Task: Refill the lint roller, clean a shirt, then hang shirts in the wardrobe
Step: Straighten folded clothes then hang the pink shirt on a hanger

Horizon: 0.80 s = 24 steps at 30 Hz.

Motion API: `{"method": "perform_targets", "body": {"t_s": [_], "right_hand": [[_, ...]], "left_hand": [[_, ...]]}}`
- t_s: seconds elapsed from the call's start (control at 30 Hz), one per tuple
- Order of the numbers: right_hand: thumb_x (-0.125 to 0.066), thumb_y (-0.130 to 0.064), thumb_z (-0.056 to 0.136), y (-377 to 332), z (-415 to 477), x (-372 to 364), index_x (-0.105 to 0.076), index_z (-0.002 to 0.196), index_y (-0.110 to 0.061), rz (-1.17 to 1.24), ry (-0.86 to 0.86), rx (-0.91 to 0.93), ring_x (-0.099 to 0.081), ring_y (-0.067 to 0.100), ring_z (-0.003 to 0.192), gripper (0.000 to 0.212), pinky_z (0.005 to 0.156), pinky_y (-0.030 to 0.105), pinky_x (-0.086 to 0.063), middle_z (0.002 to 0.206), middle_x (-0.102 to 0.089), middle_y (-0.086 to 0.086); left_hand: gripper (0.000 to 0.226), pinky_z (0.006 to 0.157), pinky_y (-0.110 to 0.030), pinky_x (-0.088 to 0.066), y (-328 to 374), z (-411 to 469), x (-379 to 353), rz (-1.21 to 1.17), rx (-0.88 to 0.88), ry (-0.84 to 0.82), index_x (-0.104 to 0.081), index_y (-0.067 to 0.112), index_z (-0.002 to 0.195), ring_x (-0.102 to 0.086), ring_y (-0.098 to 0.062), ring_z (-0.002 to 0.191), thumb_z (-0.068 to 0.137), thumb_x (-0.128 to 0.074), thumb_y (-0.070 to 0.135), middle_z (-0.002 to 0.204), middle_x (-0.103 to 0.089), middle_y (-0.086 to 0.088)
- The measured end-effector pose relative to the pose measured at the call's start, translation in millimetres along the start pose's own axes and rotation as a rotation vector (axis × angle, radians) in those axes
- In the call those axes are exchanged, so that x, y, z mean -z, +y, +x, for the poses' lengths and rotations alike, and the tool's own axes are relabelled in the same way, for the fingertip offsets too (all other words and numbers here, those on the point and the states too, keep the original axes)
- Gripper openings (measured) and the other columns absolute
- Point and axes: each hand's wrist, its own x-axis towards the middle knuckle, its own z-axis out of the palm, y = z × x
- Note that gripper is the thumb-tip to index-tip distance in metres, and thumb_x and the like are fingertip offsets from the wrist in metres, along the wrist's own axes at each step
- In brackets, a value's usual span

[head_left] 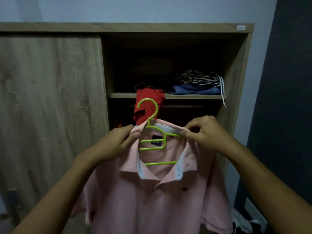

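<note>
A pink polo shirt [152,196] hangs in front of me with a lime-green plastic hanger [152,132] inside its neck opening; the hook sticks up above the collar. My left hand [118,141] pinches the left end of the collar. My right hand [204,132] pinches the right side of the collar together with the hanger's right arm. The shirt is held up before the open right half of the wooden wardrobe [168,29]. The hanger's lower bars show through the open neck.
The wardrobe's sliding door [50,107] covers its left half. A red garment [148,105] hangs over the shelf edge [185,96] behind the hanger hook. Folded blue and patterned clothes [199,85] lie on that shelf. A dark wall [287,98] stands at right, clothes on the floor below.
</note>
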Motion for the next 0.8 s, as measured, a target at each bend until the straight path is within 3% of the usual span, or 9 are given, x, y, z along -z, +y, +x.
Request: {"method": "perform_targets", "body": {"t_s": [0.13, 0.27, 0.37, 0.43, 0.53, 0.63, 0.7, 0.8], "right_hand": [[-0.064, -0.042, 0.089, -4, -2, 1, -0.079, 0.087, -0.018, 0.146, 0.032, 0.074, -0.067, 0.005, 0.076, 0.028, 0.067, 0.024, -0.05, 0.078, -0.072, -0.008], [-0.057, -0.05, 0.093, 16, -5, 12, -0.068, 0.125, -0.024, 0.104, -0.157, -0.024, -0.06, -0.004, 0.105, 0.042, 0.088, 0.014, -0.045, 0.118, -0.068, -0.016], [-0.059, -0.046, 0.093, 28, -11, 14, -0.072, 0.098, -0.013, 0.12, -0.359, -0.05, -0.062, 0.012, 0.078, 0.036, 0.068, 0.037, -0.048, 0.09, -0.069, 0.006], [-0.06, -0.051, 0.093, 26, -14, 13, -0.067, 0.082, -0.005, 0.185, -0.381, -0.026, -0.053, 0.016, 0.065, 0.048, 0.06, 0.044, -0.043, 0.078, -0.062, 0.018], [-0.057, -0.059, 0.089, 23, -14, 15, -0.059, 0.072, 0.001, 0.186, -0.326, 0.005, -0.043, 0.013, 0.059, 0.062, 0.055, 0.046, -0.035, 0.066, -0.051, 0.019], [-0.062, -0.058, 0.089, 30, -12, 24, -0.057, 0.071, 0.006, 0.176, -0.337, -0.028, -0.039, 0.012, 0.058, 0.066, 0.052, 0.038, -0.03, 0.062, -0.044, 0.008], [-0.063, -0.055, 0.088, 37, -13, 30, -0.057, 0.071, 0.007, 0.166, -0.352, -0.071, -0.038, 0.013, 0.057, 0.065, 0.053, 0.033, -0.031, 0.063, -0.044, 0.005], [-0.063, -0.054, 0.088, 48, -10, 36, -0.061, 0.075, 0.004, 0.159, -0.386, -0.136, -0.042, 0.013, 0.06, 0.06, 0.055, 0.033, -0.034, 0.065, -0.049, 0.004]], "left_hand": [[0.041, 0.064, -0.036, -0.042, -1, -3, 5, -0.088, -0.013, 0.017, -0.052, 0.023, 0.085, -0.053, -0.007, 0.066, 0.093, -0.037, 0.06, 0.072, -0.053, 0.011], [0.04, 0.065, -0.037, -0.042, -3, -9, 6, -0.177, 0.003, 0.058, -0.052, 0.019, 0.084, -0.05, -0.006, 0.065, 0.094, -0.04, 0.056, 0.073, -0.051, 0.013], [0.046, 0.067, -0.04, -0.045, -3, -13, 2, -0.195, 0.018, 0.078, -0.054, 0.013, 0.086, -0.054, -0.012, 0.069, 0.094, -0.04, 0.056, 0.075, -0.053, 0.005], [0.049, 0.07, -0.044, -0.047, -3, -12, -2, -0.176, 0.036, 0.055, -0.055, 0.011, 0.09, -0.059, -0.018, 0.074, 0.094, -0.039, 0.058, 0.08, -0.059, -0.002], [0.045, 0.073, -0.039, -0.047, 3, 1, -9, -0.12, 0.052, -0.038, -0.054, 0.013, 0.094, -0.059, -0.014, 0.077, 0.096, -0.04, 0.056, 0.084, -0.06, -0.001], [0.028, 0.065, -0.029, -0.038, 8, 18, -15, -0.054, 0.03, -0.144, -0.048, 0.018, 0.085, -0.047, -0.003, 0.068, 0.101, -0.048, 0.042, 0.077, -0.05, 0.007], [0.029, 0.066, -0.033, -0.039, 9, 31, -19, -0.001, 0.058, -0.218, -0.052, 0.014, 0.089, -0.048, -0.007, 0.069, 0.101, -0.054, 0.04, 0.079, -0.054, 0.003], [0.012, 0.07, -0.032, -0.044, 4, 50, -31, 0.009, 0.094, -0.258, -0.058, 0.024, 0.097, -0.056, -0.011, 0.079, 0.097, -0.063, 0.034, 0.089, -0.062, 0.004]]}}
